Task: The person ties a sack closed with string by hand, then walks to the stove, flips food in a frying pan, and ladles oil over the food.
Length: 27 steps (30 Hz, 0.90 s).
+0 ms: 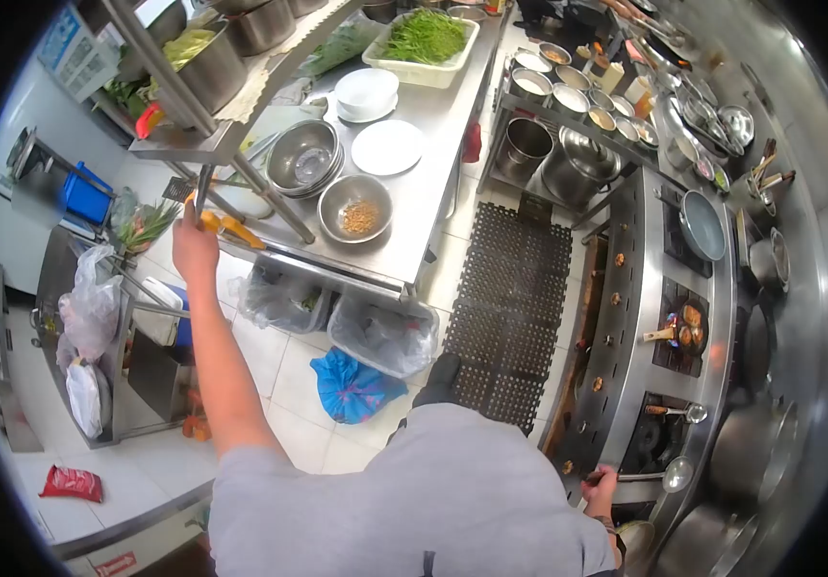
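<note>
My left hand (195,252) reaches out to the shelf post at the prep table's corner, its fingers closed. Just above it are a slotted turner head (179,188) and a dark upright handle or blade (204,187); which of them it grips I cannot make out. Orange-yellow handles (231,229) lie right beside it. Low on the right, my right hand (601,482) is closed round the handle of a ladle (678,474), whose bowl hangs over the stove's near end. A small pan with browned pieces (691,332) sits on a lit burner.
Steel bowls (303,159), one with peanut-like bits (360,216), and white plates (387,147) stand on the prep table (443,125). Lined bins (385,332) and a blue bag (351,385) sit below. A rubber mat (510,298) covers the aisle. A grey frying pan (702,226) rests on the stove.
</note>
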Motion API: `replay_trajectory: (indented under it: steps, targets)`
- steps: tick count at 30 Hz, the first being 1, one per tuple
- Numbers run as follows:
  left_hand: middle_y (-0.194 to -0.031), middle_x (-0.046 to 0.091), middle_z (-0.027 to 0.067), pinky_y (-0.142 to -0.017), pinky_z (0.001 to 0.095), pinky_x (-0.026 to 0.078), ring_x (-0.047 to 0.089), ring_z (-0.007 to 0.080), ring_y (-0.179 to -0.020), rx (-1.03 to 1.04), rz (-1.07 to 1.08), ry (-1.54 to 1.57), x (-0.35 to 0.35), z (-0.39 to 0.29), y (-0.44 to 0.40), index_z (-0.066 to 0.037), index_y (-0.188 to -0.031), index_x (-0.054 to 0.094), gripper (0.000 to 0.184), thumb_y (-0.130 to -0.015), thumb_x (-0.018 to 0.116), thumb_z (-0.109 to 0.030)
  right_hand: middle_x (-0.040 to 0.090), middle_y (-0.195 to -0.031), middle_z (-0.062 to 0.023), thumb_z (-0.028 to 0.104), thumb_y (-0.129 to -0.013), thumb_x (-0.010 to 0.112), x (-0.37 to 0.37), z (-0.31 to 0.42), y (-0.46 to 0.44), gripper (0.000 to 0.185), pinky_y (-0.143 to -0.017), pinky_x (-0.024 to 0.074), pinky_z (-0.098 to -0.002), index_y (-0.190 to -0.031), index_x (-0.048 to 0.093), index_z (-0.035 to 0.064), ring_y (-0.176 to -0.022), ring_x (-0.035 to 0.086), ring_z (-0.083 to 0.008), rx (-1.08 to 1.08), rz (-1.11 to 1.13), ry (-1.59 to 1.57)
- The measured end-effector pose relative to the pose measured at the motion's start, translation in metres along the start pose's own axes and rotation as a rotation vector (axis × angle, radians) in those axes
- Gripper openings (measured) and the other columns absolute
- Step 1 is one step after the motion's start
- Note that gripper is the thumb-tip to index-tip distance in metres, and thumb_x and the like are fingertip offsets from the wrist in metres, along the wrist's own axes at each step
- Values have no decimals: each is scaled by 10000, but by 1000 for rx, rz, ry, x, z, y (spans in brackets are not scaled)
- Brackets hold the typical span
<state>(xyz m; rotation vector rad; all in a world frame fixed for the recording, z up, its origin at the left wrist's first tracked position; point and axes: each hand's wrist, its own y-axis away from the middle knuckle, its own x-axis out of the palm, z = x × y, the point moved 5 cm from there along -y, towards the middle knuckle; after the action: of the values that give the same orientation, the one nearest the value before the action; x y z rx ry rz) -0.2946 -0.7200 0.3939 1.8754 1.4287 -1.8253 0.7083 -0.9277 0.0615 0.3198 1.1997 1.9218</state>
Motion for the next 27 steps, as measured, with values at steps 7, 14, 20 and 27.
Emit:
replay_trajectory:
  steps: [7, 14, 20, 27]
  targets:
    - [-860, 672, 240, -771, 517, 506, 641, 444, -854, 209, -34, 97, 18, -27, -76, -35, -953, 717, 226, -838, 541, -118, 486, -573, -36, 151, -745, 583, 8, 6, 18, 210, -549, 439, -349, -588, 447, 119, -511, 464, -213, -112, -54, -209]
    - [-782, 666, 116, -764, 446, 439, 633, 264, -734, 753, -125, -902, 162, 63, -122, -162, -792, 700, 191, -769, 714, -351, 503, -670, 10, 178, -847, 519, 14, 19, 57, 98, -481, 436, -334, -759, 521, 135, -566, 500, -140, -674, -28, 215]
    - [-941, 723, 169, -734, 451, 531, 676, 337, -823, -15, -471, 120, 21, 40, -71, -1, -1063, 714, 337, -931, 589, -285, 403, -591, -38, 71, -765, 563, -6, -23, 40, 137, -430, 331, -320, -696, 451, 112, -474, 405, -172, -242, -170, -387]
    - [-1026, 699, 190, -805, 393, 535, 671, 306, -854, -728, -613, 697, 23, 101, 38, 28, -1095, 688, 302, -888, 563, -153, 449, -597, -49, 138, -829, 451, -4, -22, 3, 114, -448, 379, -295, -747, 500, 77, -500, 415, -172, -277, -60, -201]
